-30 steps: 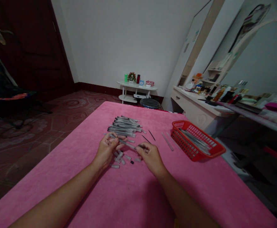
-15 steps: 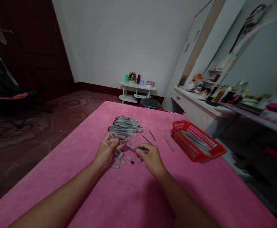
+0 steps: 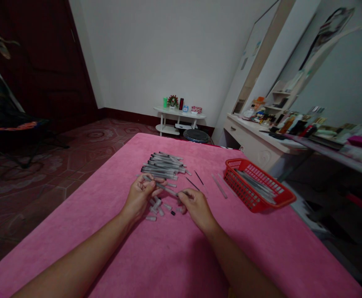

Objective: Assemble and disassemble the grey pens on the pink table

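A slim translucent pen slants between my two hands above the pink cloth. My left hand is closed round its upper left end. The fingers of my right hand pinch its lower right end. Just beyond my left hand lies a pile of pens, many with dark ends. Several loose clear caps are scattered below the held pen, beside a small black piece. Two thin dark refills lie beyond my right hand, and a clear tube is farther right.
A red basket holding more slender tubes stands at the right of the cloth. Past the far edge are a small white table and a round dark lid. A dresser crowded with bottles is at the right.
The fingers of my right hand have shifted slightly at the pen's end. My left hand and the things on the cloth show no clear movement.
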`<state>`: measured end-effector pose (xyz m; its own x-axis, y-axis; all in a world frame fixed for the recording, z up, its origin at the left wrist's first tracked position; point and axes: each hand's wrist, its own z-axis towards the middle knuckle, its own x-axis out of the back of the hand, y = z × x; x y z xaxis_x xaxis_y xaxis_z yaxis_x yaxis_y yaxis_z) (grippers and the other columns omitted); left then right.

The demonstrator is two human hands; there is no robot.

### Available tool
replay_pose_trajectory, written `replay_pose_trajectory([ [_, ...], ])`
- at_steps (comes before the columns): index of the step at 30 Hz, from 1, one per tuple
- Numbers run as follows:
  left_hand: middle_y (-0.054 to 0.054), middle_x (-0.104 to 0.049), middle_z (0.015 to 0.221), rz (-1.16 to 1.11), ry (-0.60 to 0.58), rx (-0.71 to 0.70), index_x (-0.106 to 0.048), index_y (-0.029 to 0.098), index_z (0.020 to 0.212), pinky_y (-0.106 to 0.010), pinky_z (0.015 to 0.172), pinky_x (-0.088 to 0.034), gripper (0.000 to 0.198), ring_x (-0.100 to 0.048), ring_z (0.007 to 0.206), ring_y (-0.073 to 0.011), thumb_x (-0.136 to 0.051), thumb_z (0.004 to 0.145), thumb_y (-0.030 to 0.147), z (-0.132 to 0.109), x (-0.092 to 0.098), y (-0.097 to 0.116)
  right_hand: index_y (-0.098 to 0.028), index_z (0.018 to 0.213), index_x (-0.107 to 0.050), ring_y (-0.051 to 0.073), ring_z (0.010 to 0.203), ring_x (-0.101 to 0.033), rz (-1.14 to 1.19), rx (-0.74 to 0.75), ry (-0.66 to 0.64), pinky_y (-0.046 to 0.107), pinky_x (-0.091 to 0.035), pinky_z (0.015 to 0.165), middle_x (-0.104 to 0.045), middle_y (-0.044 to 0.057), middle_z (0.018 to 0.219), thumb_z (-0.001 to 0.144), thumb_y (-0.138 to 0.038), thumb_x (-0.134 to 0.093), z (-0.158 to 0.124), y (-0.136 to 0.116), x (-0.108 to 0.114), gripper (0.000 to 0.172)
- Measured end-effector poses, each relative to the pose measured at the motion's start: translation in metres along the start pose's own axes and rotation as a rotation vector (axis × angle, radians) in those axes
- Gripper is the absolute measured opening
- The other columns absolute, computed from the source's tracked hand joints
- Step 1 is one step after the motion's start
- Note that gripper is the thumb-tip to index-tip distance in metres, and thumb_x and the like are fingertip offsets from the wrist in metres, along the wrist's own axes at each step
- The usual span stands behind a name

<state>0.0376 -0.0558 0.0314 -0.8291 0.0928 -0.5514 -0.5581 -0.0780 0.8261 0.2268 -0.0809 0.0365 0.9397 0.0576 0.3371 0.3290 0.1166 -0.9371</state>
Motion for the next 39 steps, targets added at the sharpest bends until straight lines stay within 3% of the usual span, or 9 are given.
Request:
replay_pose_trajectory([
  [5, -0.003, -0.072, 0.084, -0.001, 0.008, 0.006, -0.047, 0.02, 0.087, -0.031, 0.071, -0.056, 0.038, -0.071, 0.083, -0.0227, -0.079, 0.067, 0.027, 0.001, 0.0, 0.0, -0.017, 0.077, -0.064, 0.011, 0.055, -0.055, -0.001, 0.013, 0.037, 0.02, -0.042, 0.05, -0.062, 0.0, 0.067, 0.073, -0.028, -0.061, 0.0, 0.002, 0.0, 0.013],
  [10, -0.003, -0.072, 0.086, 0.008, 0.008, 0.01, -0.048, 0.02, 0.087, -0.032, 0.072, -0.056, 0.038, -0.071, 0.084, -0.0225, -0.079, 0.066, 0.027, 0.001, 0.0, -0.001, -0.017, 0.077, -0.064, 0.01, 0.052, -0.054, -0.017, -0.006, -0.013, 0.021, -0.042, 0.049, -0.062, 0.0, 0.065, 0.081, -0.035, -0.052, 0.001, 0.003, 0.001, 0.022],
  [15, -0.003, -0.072, 0.086, 0.02, -0.007, 0.009, -0.048, 0.02, 0.087, -0.032, 0.073, -0.057, 0.036, -0.071, 0.083, -0.0208, -0.077, 0.069, 0.028, 0.0, 0.0, 0.0, -0.018, 0.079, -0.065, 0.011, 0.057, -0.054, -0.067, 0.058, 0.076, 0.02, -0.04, 0.05, -0.063, -0.001, 0.068, 0.07, -0.027, -0.064, 0.001, 0.004, 0.001, 0.013],
  [20, -0.003, -0.072, 0.086, 0.018, -0.007, 0.009, -0.048, 0.019, 0.087, -0.03, 0.073, -0.057, 0.035, -0.071, 0.084, -0.0203, -0.077, 0.07, 0.028, -0.001, -0.001, 0.0, -0.017, 0.075, -0.067, 0.012, 0.055, -0.056, -0.099, 0.03, 0.013, 0.022, -0.04, 0.05, -0.063, 0.001, 0.064, 0.079, -0.033, -0.056, 0.001, 0.007, 0.001, 0.02],
  [24, -0.004, -0.073, 0.084, 0.032, 0.019, 0.023, -0.048, 0.019, 0.087, -0.031, 0.073, -0.057, 0.037, -0.071, 0.081, -0.0206, -0.078, 0.068, 0.029, -0.001, -0.002, -0.001, -0.019, 0.075, -0.069, 0.012, 0.055, -0.056, -0.222, 0.04, 0.07, 0.022, -0.038, 0.051, -0.065, 0.0, 0.063, 0.074, -0.028, -0.062, 0.0, 0.007, 0.002, 0.012],
  [31, -0.004, -0.073, 0.085, 0.052, 0.071, 0.04, -0.05, 0.018, 0.087, -0.033, 0.075, -0.058, 0.036, -0.071, 0.081, -0.0206, -0.078, 0.068, 0.029, -0.002, -0.001, -0.005, -0.023, 0.071, -0.068, 0.014, 0.061, -0.056, -0.549, 0.201, 0.134, 0.024, -0.036, 0.056, -0.067, 0.0, 0.07, 0.073, -0.024, -0.066, -0.003, -0.005, 0.003, 0.004],
  [39, -0.004, -0.071, 0.079, 0.094, 0.167, 0.053, -0.055, 0.015, 0.083, -0.026, 0.068, -0.058, 0.034, -0.071, 0.074, -0.0175, -0.078, 0.066, 0.033, 0.001, -0.001, -0.007, -0.021, 0.068, -0.065, 0.014, 0.065, -0.056, -0.632, 0.328, 0.133, 0.024, -0.038, 0.061, -0.065, 0.001, 0.07, 0.078, -0.024, -0.063, -0.005, -0.006, 0.001, 0.011],
])
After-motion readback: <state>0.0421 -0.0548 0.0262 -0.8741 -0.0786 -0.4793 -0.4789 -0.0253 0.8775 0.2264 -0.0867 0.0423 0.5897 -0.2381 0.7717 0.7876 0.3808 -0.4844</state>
